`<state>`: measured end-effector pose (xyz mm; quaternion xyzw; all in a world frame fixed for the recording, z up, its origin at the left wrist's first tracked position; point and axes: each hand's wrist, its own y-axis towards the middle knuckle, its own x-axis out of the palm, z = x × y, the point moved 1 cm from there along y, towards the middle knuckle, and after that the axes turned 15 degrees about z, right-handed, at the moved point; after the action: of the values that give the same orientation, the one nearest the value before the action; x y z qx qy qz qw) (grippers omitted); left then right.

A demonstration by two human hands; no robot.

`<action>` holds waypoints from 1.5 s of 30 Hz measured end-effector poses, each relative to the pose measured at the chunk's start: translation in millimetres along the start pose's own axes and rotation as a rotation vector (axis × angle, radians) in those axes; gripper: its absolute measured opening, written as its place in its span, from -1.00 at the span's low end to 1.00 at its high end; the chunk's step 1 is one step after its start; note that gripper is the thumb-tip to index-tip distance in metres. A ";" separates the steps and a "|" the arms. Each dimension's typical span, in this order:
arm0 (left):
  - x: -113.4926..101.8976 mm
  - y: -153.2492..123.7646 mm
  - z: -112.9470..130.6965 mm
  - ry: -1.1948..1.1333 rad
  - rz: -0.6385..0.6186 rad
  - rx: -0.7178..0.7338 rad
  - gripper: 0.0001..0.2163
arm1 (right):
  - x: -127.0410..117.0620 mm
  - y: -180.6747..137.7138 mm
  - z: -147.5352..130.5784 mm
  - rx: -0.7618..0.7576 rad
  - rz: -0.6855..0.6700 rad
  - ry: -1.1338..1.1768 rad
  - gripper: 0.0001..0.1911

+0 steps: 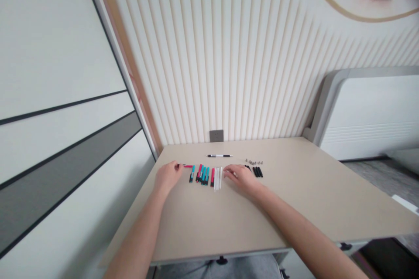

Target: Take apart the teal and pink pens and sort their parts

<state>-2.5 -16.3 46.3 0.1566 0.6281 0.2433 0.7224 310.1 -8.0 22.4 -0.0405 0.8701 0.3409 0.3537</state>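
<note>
Where the left hand [168,177] pinches it by one end, the pink barrel [187,166] points sideways, its free end close to a teal barrel [192,173]; raised or resting, cannot tell. Looks like plastic: probably light, stiff, slick, apt to roll; best taken mid-length between fingertips. Right hand [244,178] bends its fingers just beside the white tubes [218,178]; cannot tell whether anything sits between them. Tubes look thin, likely bendable; lift near the middle. Between the hands, more barrels [207,175], teal and pink, lie roughly parallel. Past the right hand, black grips [258,171], perhaps rubbery; behind them small metal bits [253,162], likely easy to scatter. One pen [219,155] lies crosswise farther back. Desk [196,222]: beige, smooth-looking, probably little to stop a roll. Beyond it, ribbed pale wall [209,52] with a dark socket [216,135]; cabinet [65,39] at left, pale headboard [376,104] at right.
</note>
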 end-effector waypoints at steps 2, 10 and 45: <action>-0.2 -0.4 -0.1 0.039 -0.053 0.026 -0.68 | -6.9 3.7 9.7 -0.020 0.071 0.024 -0.73; -4.7 -2.8 2.7 0.128 -0.206 0.106 -0.64 | -15.7 7.5 44.0 0.133 0.163 -0.047 -0.78; 1.9 -5.8 13.4 0.088 -0.274 0.271 -0.54 | -15.7 4.6 49.9 0.014 -0.092 -0.113 -0.68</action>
<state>11.7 -19.1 43.9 0.1545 0.7014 0.0625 0.6930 349.8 23.8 9.3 -0.0586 0.8484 0.3198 0.4176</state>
